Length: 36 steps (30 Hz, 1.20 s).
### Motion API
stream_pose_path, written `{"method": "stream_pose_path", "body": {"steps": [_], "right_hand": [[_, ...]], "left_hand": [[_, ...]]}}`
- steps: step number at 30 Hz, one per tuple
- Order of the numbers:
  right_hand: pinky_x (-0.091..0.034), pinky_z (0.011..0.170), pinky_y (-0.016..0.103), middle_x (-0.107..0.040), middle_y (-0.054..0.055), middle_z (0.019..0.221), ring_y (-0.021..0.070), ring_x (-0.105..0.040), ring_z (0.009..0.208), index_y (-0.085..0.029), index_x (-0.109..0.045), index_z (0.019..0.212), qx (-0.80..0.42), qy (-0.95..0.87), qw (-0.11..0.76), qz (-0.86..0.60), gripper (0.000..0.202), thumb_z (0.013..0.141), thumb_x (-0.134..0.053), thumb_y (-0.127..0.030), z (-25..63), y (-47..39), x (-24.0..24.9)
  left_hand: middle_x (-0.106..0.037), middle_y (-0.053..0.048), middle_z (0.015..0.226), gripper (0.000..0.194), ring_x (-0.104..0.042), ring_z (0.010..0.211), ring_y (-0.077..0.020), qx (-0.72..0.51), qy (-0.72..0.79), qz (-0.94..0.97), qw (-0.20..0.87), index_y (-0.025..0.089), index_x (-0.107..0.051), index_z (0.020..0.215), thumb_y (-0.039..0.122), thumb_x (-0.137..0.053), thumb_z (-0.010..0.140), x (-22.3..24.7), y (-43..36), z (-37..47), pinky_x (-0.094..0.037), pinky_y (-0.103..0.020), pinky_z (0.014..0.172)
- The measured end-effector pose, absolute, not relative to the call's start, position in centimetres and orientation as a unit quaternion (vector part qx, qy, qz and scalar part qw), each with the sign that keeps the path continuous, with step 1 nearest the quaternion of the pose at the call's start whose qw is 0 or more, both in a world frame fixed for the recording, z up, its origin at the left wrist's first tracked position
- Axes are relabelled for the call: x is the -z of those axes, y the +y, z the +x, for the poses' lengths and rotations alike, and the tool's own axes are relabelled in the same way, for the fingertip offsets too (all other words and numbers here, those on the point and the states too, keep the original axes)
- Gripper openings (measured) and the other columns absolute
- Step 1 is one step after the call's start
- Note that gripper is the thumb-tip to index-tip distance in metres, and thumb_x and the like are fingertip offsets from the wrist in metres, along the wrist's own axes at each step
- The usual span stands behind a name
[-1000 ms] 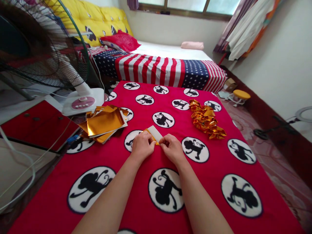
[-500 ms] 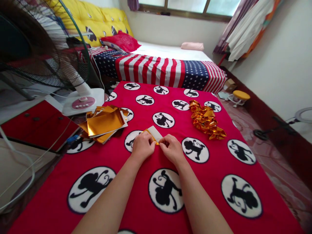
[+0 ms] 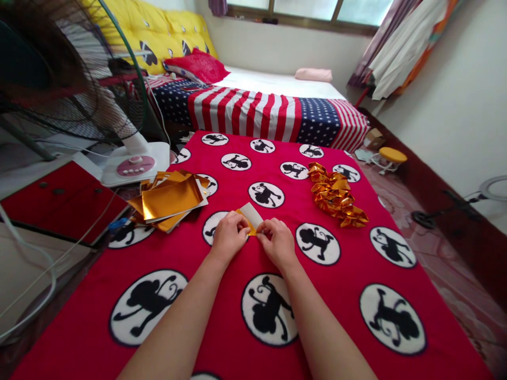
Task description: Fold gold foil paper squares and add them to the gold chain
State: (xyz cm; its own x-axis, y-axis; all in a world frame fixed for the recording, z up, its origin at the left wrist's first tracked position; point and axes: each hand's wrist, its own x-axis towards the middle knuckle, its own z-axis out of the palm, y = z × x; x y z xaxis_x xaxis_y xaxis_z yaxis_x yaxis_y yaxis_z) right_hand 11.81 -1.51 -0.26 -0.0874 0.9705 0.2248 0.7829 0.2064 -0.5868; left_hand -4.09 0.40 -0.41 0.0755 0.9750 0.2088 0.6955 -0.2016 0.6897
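A small sheet of gold paper [image 3: 250, 215] with a pale back lies partly folded between my hands, its pale corner pointing away from me. My left hand [image 3: 230, 236] pinches its left side, and my right hand [image 3: 277, 238] pinches the near right edge. The fingertips almost meet at the near edge, and they hide part of the sheet. To the left, a loose stack of gold sheets [image 3: 170, 199] rests on the red cloth [image 3: 222, 327]. Several folded gold pieces [image 3: 336, 195] lie in a row at the right.
A fan [image 3: 137, 158] stands beyond the stack at the left, beside a red-topped box [image 3: 59, 200] and white cables. Behind the cloth is a bed with a striped and starred cover [image 3: 253, 113]. A yellow stool [image 3: 392, 154] stands on the floor at the right.
My left hand has shifted slightly left and towards me, and more of the gold strip shows between the fingertips. My right hand has moved only slightly.
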Motion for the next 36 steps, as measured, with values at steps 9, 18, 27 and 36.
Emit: {"method": "stream_pose_path", "body": {"steps": [9, 18, 27, 36], "right_hand": [[-0.034, 0.070, 0.029, -0.061, 0.000, 0.082, 0.0182, -0.053, 0.081, -0.029, -0.074, 0.089, -0.151, -0.718, 0.281, -0.619, 0.012, 0.082, -0.068, -0.021, 11.54, -1.81, 0.23], [-0.032, 0.068, 0.028, -0.060, -0.001, 0.076, 0.0169, -0.053, 0.078, -0.024, -0.068, 0.082, -0.132, -0.707, 0.287, -0.633, 0.004, 0.082, -0.066, -0.021, 11.30, -1.68, 0.22], [-0.035, 0.067, 0.027, -0.061, 0.000, 0.082, 0.0165, -0.055, 0.076, -0.024, -0.066, 0.086, -0.141, -0.717, 0.327, -0.599, 0.009, 0.085, -0.060, -0.018, 11.43, -2.18, 0.70], [-0.038, 0.070, 0.029, -0.062, 0.002, 0.081, 0.0183, -0.056, 0.079, -0.023, -0.070, 0.084, -0.134, -0.719, 0.302, -0.612, 0.009, 0.084, -0.064, -0.018, 11.01, -2.31, 0.76]], "left_hand": [[-0.063, -0.002, 0.080, 0.012, -0.060, 0.078, -0.0157, -0.337, 0.560, 0.717, 0.240, 0.018, -0.070, 0.072, 0.008, -0.064, 0.074, 0.14, 0.49, -4.54, -0.047, -0.029, 0.075], [-0.062, -0.002, 0.081, 0.013, -0.060, 0.075, -0.0145, -0.353, 0.552, 0.717, 0.240, 0.018, -0.068, 0.073, 0.006, -0.065, 0.072, 0.51, 0.34, -4.56, -0.047, -0.027, 0.072], [-0.067, -0.002, 0.080, 0.008, -0.061, 0.081, -0.0179, -0.337, 0.582, 0.724, 0.152, 0.020, -0.067, 0.071, 0.013, -0.068, 0.076, 0.19, 0.04, -4.24, -0.045, -0.030, 0.075], [-0.068, -0.003, 0.082, 0.003, -0.060, 0.083, -0.0195, -0.300, 0.576, 0.745, 0.153, 0.022, -0.071, 0.076, 0.020, -0.070, 0.077, -0.23, -0.23, -4.33, -0.044, -0.032, 0.075]]}}
